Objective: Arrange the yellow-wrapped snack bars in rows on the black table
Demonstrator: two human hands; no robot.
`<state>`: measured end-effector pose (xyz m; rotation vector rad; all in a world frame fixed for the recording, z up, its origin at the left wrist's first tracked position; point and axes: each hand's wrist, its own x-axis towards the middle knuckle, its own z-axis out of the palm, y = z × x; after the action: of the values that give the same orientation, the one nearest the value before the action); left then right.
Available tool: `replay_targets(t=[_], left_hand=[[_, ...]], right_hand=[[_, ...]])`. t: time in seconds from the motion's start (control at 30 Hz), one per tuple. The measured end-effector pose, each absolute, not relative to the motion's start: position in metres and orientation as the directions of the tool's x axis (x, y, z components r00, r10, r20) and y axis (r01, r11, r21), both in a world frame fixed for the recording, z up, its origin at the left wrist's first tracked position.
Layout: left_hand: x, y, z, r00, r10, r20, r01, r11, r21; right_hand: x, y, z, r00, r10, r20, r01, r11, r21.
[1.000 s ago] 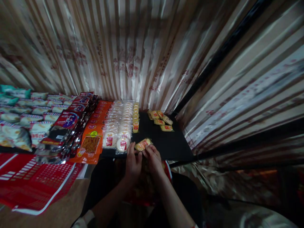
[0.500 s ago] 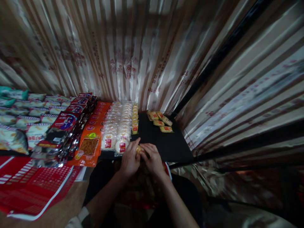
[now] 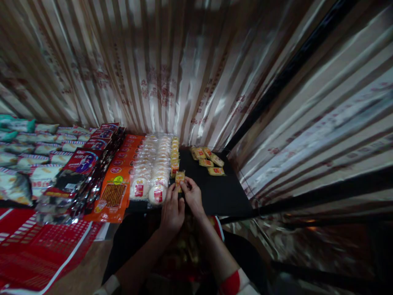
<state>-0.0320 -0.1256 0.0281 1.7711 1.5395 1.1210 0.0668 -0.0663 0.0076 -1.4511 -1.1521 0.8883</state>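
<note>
Both my hands pinch one small yellow snack packet (image 3: pixel 179 177) over the black shelf (image 3: pixel 221 192). My left hand (image 3: pixel 172 209) holds its lower left corner and my right hand (image 3: pixel 192 195) holds its lower right corner. The packet sits at the near end of a row of like yellow packets (image 3: pixel 175 153) that runs toward the back. Left of it lie rows of round white cakes in clear wrap (image 3: pixel 153 172).
Loose yellow packets (image 3: pixel 207 157) lie at the back right of the shelf. Orange packs (image 3: pixel 118 182), dark red packs (image 3: pixel 84 164) and pale bags (image 3: pixel 30 151) fill the left. A red printed bag (image 3: pixel 37 246) lies near left. Striped shiny curtain hangs behind.
My hands carried the yellow packet from the shelf's front edge forward and left, turning it upright at the near end of the yellow row.
</note>
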Motion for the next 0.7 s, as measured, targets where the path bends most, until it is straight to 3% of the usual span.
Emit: replay_targets(t=[0.3,0.7], left_hand=[[-0.023,-0.104,0.023,-0.026,0.998,0.056,0.348,-0.044,0.936],[-0.018,-0.095,0.014,-0.078,0.996,0.052,0.267,-0.029,0.963]], right_hand=[[0.057,-0.042,-0.003,0.275,0.955,0.113,0.301,0.026,-0.953],[0.054,-0.042,-0.006,0.250,0.955,0.157,0.319,0.072,-0.945]])
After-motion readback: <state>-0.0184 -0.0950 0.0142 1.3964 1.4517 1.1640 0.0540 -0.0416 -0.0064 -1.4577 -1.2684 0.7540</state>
